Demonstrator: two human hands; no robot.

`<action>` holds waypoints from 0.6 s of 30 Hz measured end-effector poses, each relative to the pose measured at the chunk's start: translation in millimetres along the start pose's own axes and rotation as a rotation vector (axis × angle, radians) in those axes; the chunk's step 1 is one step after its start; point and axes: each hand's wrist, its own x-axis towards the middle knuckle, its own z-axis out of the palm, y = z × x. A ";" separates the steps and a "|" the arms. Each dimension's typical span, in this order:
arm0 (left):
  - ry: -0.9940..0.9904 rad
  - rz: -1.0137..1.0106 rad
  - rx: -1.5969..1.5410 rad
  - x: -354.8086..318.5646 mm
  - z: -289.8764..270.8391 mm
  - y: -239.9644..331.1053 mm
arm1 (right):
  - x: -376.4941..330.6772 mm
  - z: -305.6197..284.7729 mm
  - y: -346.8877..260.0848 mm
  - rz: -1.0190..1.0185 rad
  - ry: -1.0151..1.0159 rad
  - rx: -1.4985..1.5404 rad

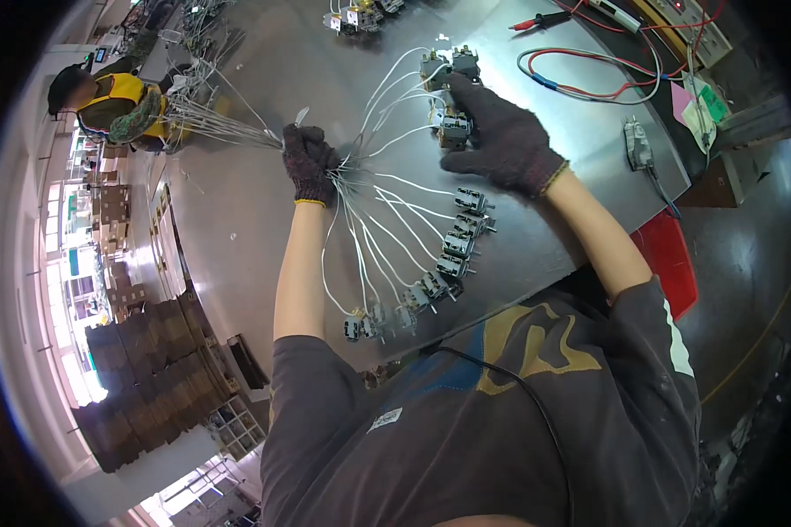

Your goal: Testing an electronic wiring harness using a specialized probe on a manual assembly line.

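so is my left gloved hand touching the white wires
Touching: the head view shows the left hand closed around the white wires, which emerge on both sides.

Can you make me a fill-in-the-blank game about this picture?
1. The left hand grips a bunch of thin white ____.
2. The right hand wears a dark ____.
3. Small gray parts lie on the shiny metal ____.
4. The other person's vest is bright ____.

Missing words: wires; glove; table; yellow.
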 end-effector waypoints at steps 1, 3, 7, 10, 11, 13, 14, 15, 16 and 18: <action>-0.045 0.021 0.006 -0.3 0.2 0.2 | 1.0 6.5 -2.6 0.021 -0.028 -0.024; -0.028 0.043 0.021 -1.6 0.2 0.1 | -2.8 15.9 -6.3 0.110 0.014 0.012; -0.032 0.065 0.021 -2.8 0.4 -0.1 | -25.0 29.8 -11.0 0.076 0.072 0.191; -0.042 0.054 0.022 -1.4 0.8 0.0 | -36.6 29.1 -3.8 -0.024 0.078 0.149; -0.057 0.036 0.022 -1.0 0.8 0.0 | -40.3 26.5 -0.1 -0.148 0.125 0.075; -0.064 0.018 0.027 -2.0 -0.3 -0.1 | -46.7 21.1 5.5 -0.335 0.183 -0.040; -0.044 0.017 0.018 -3.0 -0.9 -0.1 | -49.4 19.1 6.7 -0.518 0.256 -0.159; -0.022 -0.019 0.003 -3.3 -1.1 0.0 | -54.4 15.3 8.1 -0.539 0.217 -0.156; -0.030 0.017 0.019 -3.3 -1.8 0.5 | -59.8 12.9 8.7 -0.535 0.224 -0.151; -0.107 -0.044 0.004 -1.5 -3.1 -0.3 | -69.0 9.8 9.9 -0.587 0.180 -0.185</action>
